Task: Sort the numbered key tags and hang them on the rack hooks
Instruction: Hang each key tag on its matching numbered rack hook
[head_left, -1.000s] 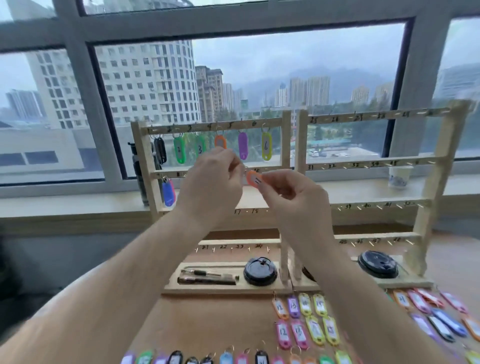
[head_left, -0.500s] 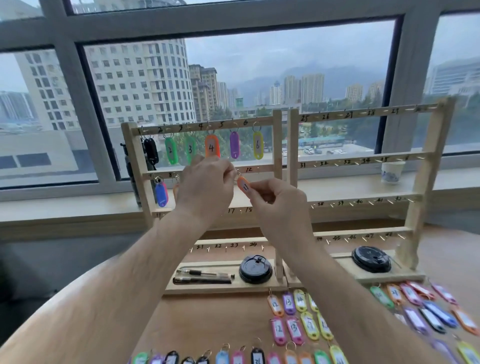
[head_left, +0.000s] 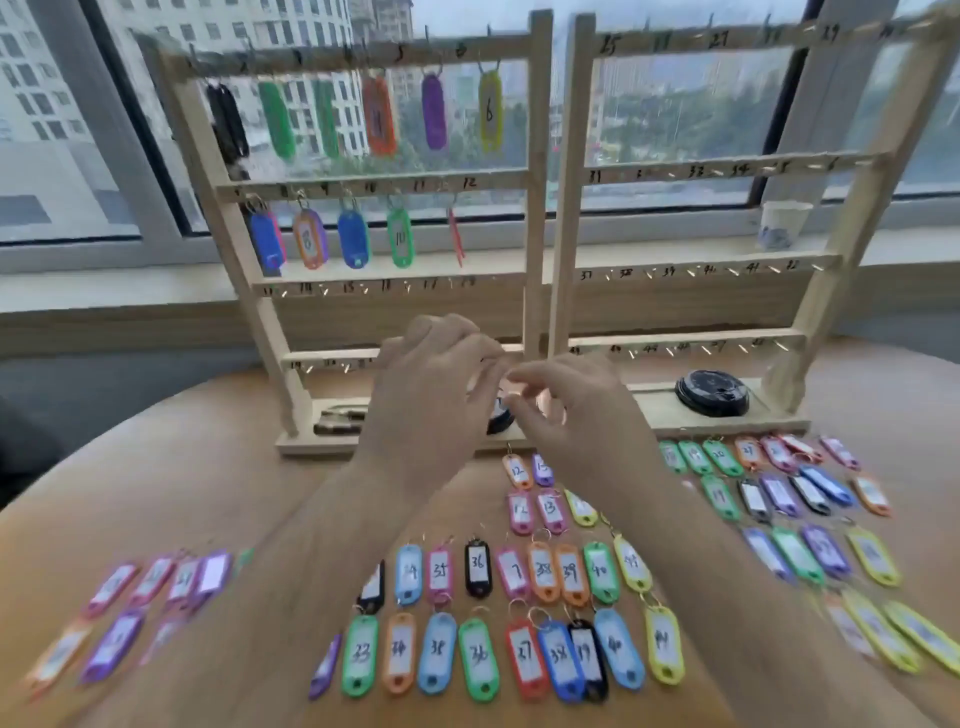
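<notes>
The wooden rack (head_left: 537, 218) stands at the table's far edge. Its top bar carries several tags, among them a yellow tag 6 (head_left: 490, 110). The second bar holds several more, ending with green tag 10 (head_left: 400, 238) and an orange tag (head_left: 456, 238) seen edge-on. My left hand (head_left: 431, 395) and my right hand (head_left: 576, 410) hover close together in front of the rack's base, fingers loosely curled, with no tag visible in them. Many numbered tags lie in rows on the table, such as black tag 36 (head_left: 478, 567) and orange tag 12 (head_left: 517, 471).
A second rack section (head_left: 727, 166) on the right has bare hooks numbered from 25 up. A black lid (head_left: 712, 393) and pens (head_left: 337, 422) lie on the rack base. A paper cup (head_left: 779, 224) sits on the windowsill. More tags (head_left: 156, 592) lie at the left.
The orange tag that both hands held at the second bar now hangs there. Both hands have let go and dropped toward the rack base. The camera has tilted down.
</notes>
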